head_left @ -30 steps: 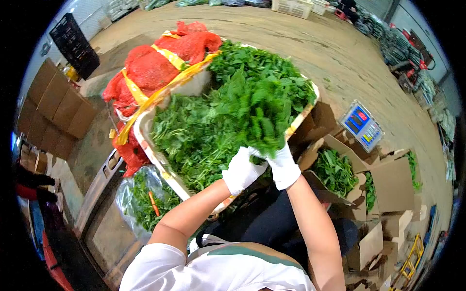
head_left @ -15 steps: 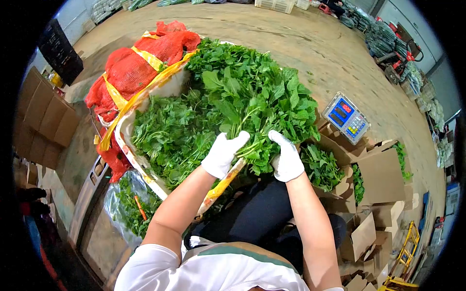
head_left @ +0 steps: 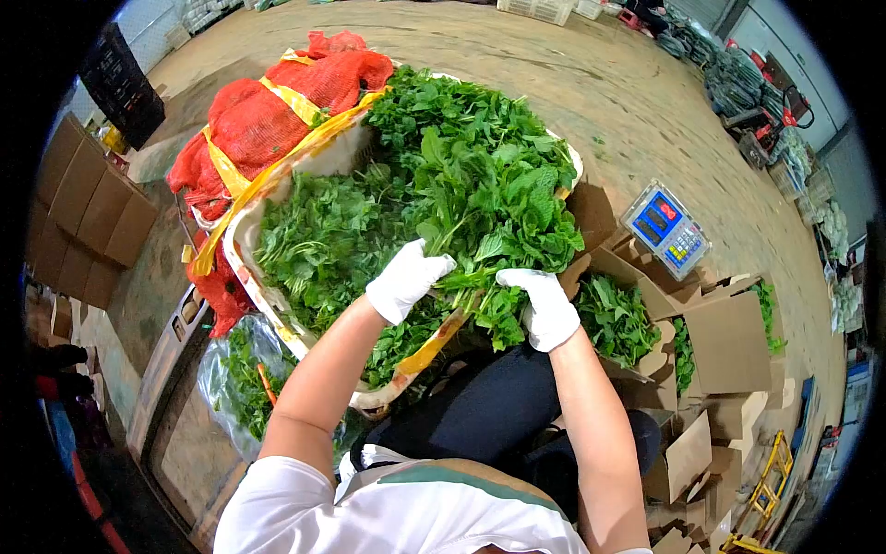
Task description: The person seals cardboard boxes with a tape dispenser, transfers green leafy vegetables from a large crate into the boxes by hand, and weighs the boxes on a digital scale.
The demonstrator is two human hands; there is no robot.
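Both of my hands wear white gloves and work at the near edge of a white crate [head_left: 242, 235] heaped with leafy greens [head_left: 318, 226]. My left hand [head_left: 406, 282] is closed around stems at the crate's near side. Just to its right, my right hand [head_left: 543, 307] grips the stem end of the same bunch of leafy greens [head_left: 484, 249], whose leaves spread away from me over the heap. Short leaves and stems hang below between the two gloves. My fingertips are partly hidden by the greens.
Red mesh sacks [head_left: 249, 125] lie along the crate's left side. To the right are a scale display [head_left: 666, 229] and open cardboard boxes [head_left: 729, 346] with greens inside. A clear plastic bag [head_left: 221, 379] of greens lies at lower left. Stacked cartons [head_left: 92, 208] stand farther left.
Both hands have shifted slightly left, and my left hand has turned a little. The held bunch has moved down and left with them. The red digits on the scale display look different.
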